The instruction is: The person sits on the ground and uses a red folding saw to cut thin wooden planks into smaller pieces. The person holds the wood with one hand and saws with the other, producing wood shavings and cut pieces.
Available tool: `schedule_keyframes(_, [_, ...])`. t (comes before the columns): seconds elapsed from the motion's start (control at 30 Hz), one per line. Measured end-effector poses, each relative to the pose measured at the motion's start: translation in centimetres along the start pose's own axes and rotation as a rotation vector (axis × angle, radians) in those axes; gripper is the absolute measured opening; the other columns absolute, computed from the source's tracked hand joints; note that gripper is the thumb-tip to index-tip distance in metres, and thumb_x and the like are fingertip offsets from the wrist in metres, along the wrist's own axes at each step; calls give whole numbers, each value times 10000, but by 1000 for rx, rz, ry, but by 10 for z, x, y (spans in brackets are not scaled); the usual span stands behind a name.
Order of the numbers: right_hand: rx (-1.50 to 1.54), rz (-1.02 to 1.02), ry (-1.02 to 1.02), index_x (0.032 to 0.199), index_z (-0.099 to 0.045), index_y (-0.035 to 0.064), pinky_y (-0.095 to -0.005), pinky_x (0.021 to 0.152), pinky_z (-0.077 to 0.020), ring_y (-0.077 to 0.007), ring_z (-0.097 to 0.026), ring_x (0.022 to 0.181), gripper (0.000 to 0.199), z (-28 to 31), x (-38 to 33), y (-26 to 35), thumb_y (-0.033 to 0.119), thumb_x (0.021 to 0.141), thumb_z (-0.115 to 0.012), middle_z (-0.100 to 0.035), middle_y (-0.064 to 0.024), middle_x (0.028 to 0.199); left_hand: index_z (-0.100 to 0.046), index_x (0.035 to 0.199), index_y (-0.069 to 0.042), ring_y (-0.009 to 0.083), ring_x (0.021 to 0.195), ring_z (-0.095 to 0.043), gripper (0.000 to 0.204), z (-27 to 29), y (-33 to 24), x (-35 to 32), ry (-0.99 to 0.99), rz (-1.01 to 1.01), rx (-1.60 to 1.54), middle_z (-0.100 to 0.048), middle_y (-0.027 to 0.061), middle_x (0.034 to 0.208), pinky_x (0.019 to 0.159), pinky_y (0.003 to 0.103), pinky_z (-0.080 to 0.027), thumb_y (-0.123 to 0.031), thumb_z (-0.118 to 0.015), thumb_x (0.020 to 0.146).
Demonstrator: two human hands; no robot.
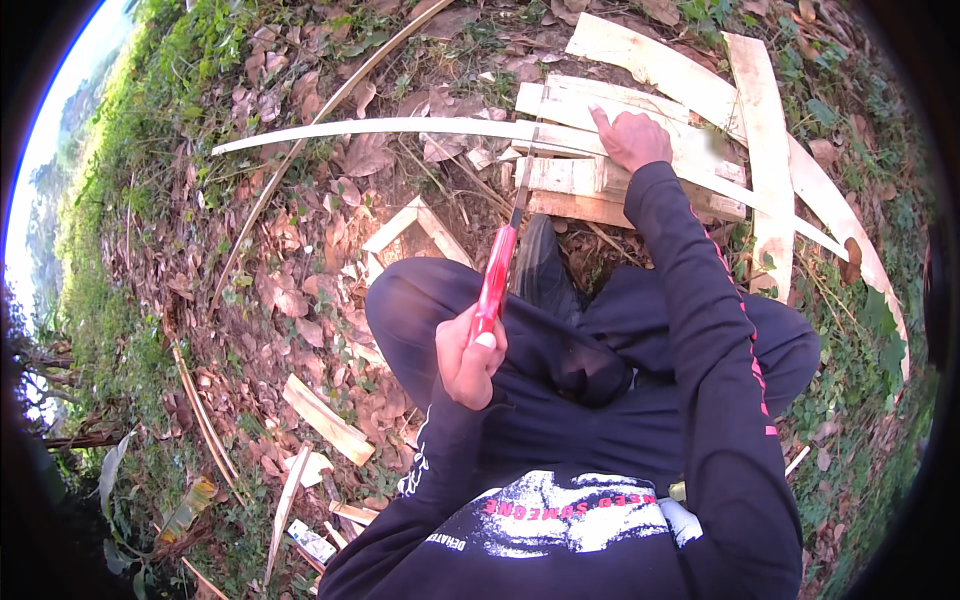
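Observation:
My left hand (468,358) grips the red handle of a knife (497,268), raised above my left knee, its dark blade pointing up toward a long pale curved strip (380,127). My right hand (632,138) presses down on that strip where it crosses a pile of split wooden slats (575,180), forefinger stretched out along the wood. The blade's tip (530,150) reaches the strip just left of my right hand. I am squatting, dark trousers and sleeves filling the lower middle.
Wide pale planks (765,150) lie to the right and behind the pile. Short offcuts (325,420) and thin sticks (205,420) are scattered over dry leaves on the left. Grass and weeds (130,130) border the ground at the far left.

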State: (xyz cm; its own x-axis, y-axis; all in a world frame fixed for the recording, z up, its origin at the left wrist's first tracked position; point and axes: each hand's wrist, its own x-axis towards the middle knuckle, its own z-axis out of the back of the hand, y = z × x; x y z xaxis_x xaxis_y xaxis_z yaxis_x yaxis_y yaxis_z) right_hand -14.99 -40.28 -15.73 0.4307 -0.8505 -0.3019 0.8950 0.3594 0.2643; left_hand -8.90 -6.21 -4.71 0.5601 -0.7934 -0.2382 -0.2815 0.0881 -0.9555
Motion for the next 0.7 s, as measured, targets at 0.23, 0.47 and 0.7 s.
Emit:
schedule_keyframes(0.23, [24,-69,-90,925,-752,30,-473,848,-505,-373,-682,932,732,-3,3,-2,650,928,-362,-712,-214,940,-507,748,10,33,458,-318,188,-6,-11,-5,-27,97,-90,-404,-29,559,427,216,-242,-157,-471,826])
schedule_keyframes(0.47, [90,120,-89,855,-728,23,-466,831,-502,-361,-685,864,685,-2,-6,-9,589,961,-357,-712,-200,878,-490,747,0,39,466,-316,155,-11,-13,-18,3,112,-169,-415,-6,575,429,212,-248,-145,-478,800])
schedule_keyframes(0.7, [144,687,-376,966,-631,39,-409,871,-468,-281,-571,968,292,15,-48,-70,263,815,-743,-585,-95,962,-467,722,-13,50,451,-308,118,-20,-11,-18,41,89,-209,-406,-2,558,419,218,-246,-123,-478,764])
